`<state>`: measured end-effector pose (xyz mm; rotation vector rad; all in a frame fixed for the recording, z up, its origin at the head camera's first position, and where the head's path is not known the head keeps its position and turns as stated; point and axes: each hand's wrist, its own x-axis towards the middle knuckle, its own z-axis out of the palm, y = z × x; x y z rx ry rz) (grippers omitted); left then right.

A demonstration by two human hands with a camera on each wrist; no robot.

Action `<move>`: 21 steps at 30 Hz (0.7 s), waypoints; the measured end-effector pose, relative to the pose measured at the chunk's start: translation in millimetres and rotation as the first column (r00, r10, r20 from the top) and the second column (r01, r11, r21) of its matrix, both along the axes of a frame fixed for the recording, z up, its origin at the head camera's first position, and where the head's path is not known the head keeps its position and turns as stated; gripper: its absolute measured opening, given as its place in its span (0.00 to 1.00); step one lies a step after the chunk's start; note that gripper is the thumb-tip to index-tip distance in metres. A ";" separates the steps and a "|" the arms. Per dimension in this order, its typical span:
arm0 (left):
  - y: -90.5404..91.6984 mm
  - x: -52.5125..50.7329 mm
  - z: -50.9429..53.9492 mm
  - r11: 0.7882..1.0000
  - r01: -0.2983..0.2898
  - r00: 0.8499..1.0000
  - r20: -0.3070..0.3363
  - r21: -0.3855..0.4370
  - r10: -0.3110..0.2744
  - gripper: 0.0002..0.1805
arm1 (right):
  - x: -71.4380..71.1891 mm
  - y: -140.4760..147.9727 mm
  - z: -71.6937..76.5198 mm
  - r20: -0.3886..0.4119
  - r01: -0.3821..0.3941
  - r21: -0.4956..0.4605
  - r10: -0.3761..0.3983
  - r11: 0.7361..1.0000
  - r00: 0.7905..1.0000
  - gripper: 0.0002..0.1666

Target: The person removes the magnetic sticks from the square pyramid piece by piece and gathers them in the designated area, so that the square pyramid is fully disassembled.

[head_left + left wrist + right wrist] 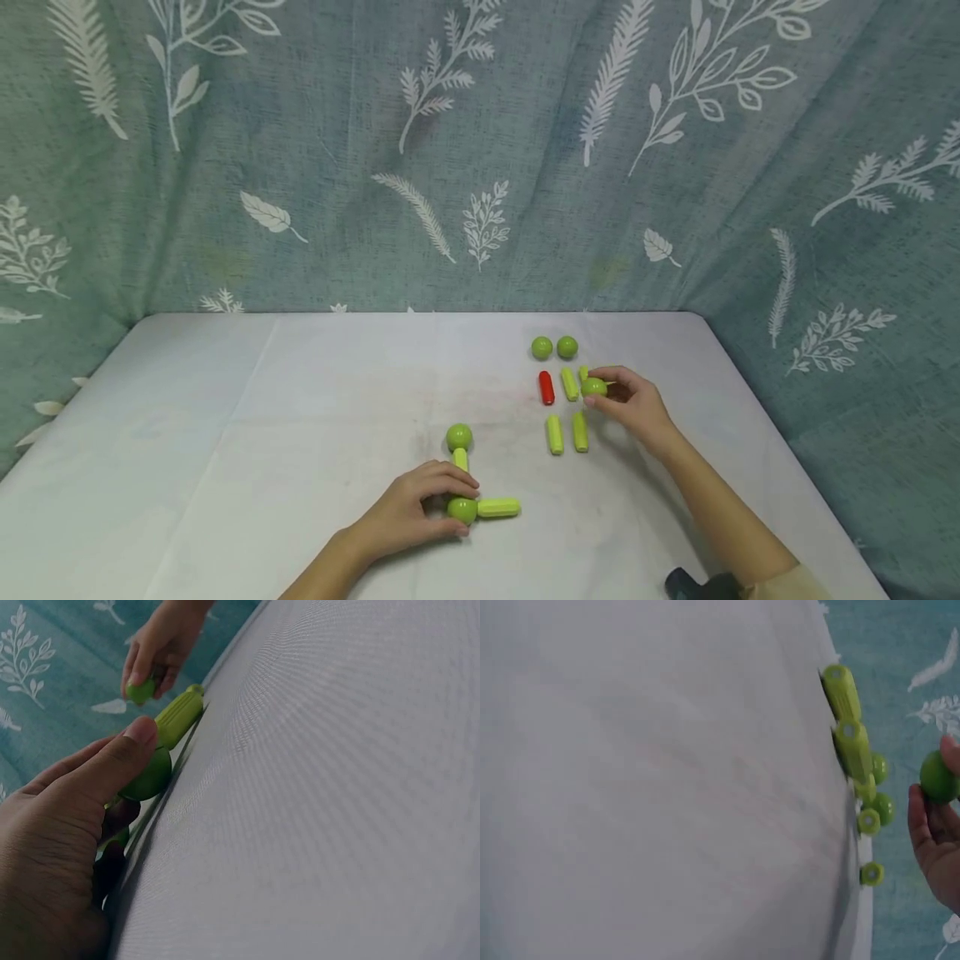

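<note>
Leaf-patterned teal backdrop (330, 167) behind white table (337, 400), green balls (462, 511) (594, 387) in both hands (416, 504) (637, 408)

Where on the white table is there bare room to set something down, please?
The table looks bare left of the left hand, and between the nearest green stick and the right forearm. It is crowded around the right hand: red stick, other green sticks, green balls.

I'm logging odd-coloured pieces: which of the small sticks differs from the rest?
The red stick, lying in the head view left of the green ball pinched by the right hand. Every other stick visible is yellow-green.
</note>
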<state>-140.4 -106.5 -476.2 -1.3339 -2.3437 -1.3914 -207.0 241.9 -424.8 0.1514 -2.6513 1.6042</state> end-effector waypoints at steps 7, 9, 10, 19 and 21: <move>4.9 7.6 22.4 0.999 -0.015 0.998 -0.055 0.030 0.017 0.21 | -37.5 16.1 3.3 -0.059 0.067 0.013 -0.067 0.998 0.996 0.29; 6.1 8.8 25.6 0.999 -0.018 0.998 -0.056 0.031 0.020 0.21 | -48.7 20.0 3.6 -0.043 0.100 0.024 -0.099 0.995 0.994 0.30; 6.4 8.5 24.8 0.999 -0.020 0.998 -0.056 0.028 0.022 0.21 | -54.4 22.0 3.2 -0.034 0.121 0.037 -0.119 0.992 0.992 0.31; 4.9 4.8 11.6 0.999 -0.023 0.999 -0.041 0.035 0.024 0.21 | -94.1 24.5 -11.8 0.115 0.160 0.148 -0.177 0.976 0.977 0.31; 6.2 7.9 20.1 0.999 -0.006 0.999 -0.034 0.045 0.008 0.21 | -98.6 24.1 -16.7 0.130 0.159 0.164 -0.181 0.974 0.975 0.32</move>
